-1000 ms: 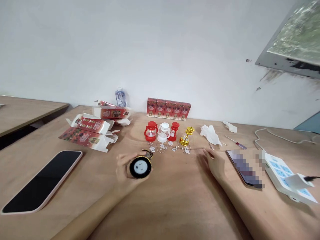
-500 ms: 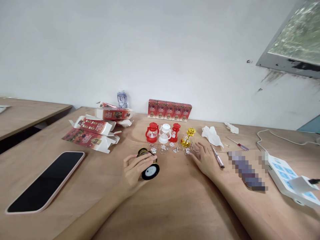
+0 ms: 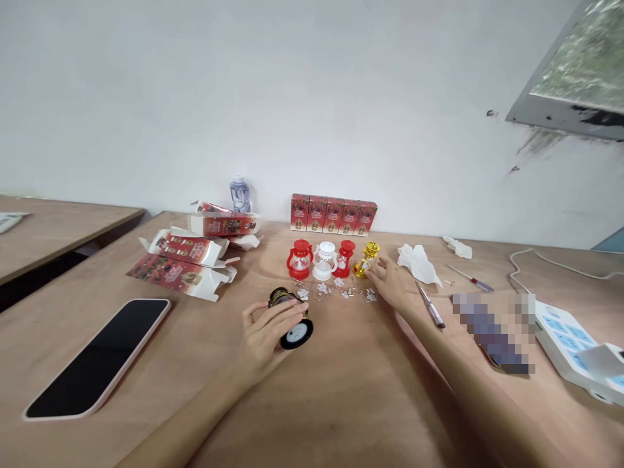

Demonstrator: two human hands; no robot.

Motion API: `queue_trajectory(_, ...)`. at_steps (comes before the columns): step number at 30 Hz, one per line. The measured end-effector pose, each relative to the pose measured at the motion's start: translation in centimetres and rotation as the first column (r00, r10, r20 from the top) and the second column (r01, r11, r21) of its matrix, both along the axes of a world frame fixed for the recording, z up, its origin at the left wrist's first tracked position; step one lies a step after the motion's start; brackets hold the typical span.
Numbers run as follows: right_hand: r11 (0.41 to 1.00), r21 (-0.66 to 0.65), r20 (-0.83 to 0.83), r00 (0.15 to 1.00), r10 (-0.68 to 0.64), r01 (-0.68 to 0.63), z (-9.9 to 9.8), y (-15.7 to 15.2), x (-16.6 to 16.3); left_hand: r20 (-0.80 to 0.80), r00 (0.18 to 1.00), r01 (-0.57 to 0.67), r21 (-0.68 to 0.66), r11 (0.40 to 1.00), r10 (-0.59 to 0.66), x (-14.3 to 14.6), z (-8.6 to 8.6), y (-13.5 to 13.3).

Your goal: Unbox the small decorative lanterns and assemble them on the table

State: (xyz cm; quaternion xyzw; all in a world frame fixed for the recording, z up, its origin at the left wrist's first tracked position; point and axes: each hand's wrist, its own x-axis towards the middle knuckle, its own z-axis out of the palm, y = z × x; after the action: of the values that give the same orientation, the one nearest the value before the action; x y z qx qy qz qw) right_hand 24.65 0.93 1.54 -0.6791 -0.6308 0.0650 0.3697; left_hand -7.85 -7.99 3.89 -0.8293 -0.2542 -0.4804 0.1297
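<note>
My left hand (image 3: 267,335) is closed around a small black lantern with gold trim (image 3: 279,296), tipped so its round base with a white disc faces me. My right hand (image 3: 389,281) reaches to a small gold lantern (image 3: 363,263), thumb and fingers against its right side and base; the exact contact is partly hidden. Left of it stand a red lantern (image 3: 346,257), a white lantern (image 3: 324,263) and another red lantern (image 3: 299,263). Bent wire pieces and small white parts (image 3: 322,289) lie in front of the row.
Behind the lanterns stand several small red boxes (image 3: 334,214). Opened red packaging (image 3: 182,260), a bottle (image 3: 240,194) and a phone (image 3: 100,357) are leftward. Crumpled tissue (image 3: 419,263), two screwdrivers (image 3: 429,304), a blurred dark object (image 3: 492,335) and a power strip (image 3: 565,338) lie rightward.
My right hand has moved forward and left to the gold lantern, which now stands slightly farther back, nearer the row. My left hand keeps the black lantern in about the same place.
</note>
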Motion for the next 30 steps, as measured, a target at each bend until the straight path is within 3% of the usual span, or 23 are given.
queue_trajectory(3,0.993,0.008,0.064,0.991,0.116,-0.117,-0.2,-2.5,0.7,0.002,1.0,-0.002,0.007,1.0,0.002,0.1,-0.1,0.0)
queue_trajectory(7,0.94,-0.102,0.224,0.913,0.341,-0.326,-0.2,-5.0,1.5,-0.016,1.0,0.005,-0.016,1.0,-0.005,0.1,-0.2,0.0)
queue_trajectory(11,0.94,-0.127,0.252,0.906,0.339,-0.317,-0.5,-4.2,1.7,-0.01,1.0,-0.005,0.002,1.0,0.005,0.2,-0.1,0.1)
queue_trajectory(20,0.934,0.08,0.25,0.915,0.318,-0.347,-1.8,-0.8,1.7,-0.004,1.0,-0.019,0.002,1.0,0.019,-0.2,-0.1,0.3)
queue_trajectory(26,0.917,0.236,0.218,0.937,0.273,-0.322,-1.3,-2.5,-0.8,-0.021,0.999,-0.035,-0.017,0.999,0.034,-0.3,-0.5,0.3)
queue_trajectory(28,0.876,0.371,0.151,0.951,0.27,-0.308,-1.2,-4.4,-3.2,-0.052,0.997,-0.054,-0.018,0.998,0.053,-0.3,-0.5,0.2)
queue_trajectory(30,0.79,0.48,0.14,0.922,0.36,-0.381,-0.9,-6.4,-6.2,-0.072,0.995,-0.065,-0.016,0.998,0.064,-0.2,-0.4,0.0)
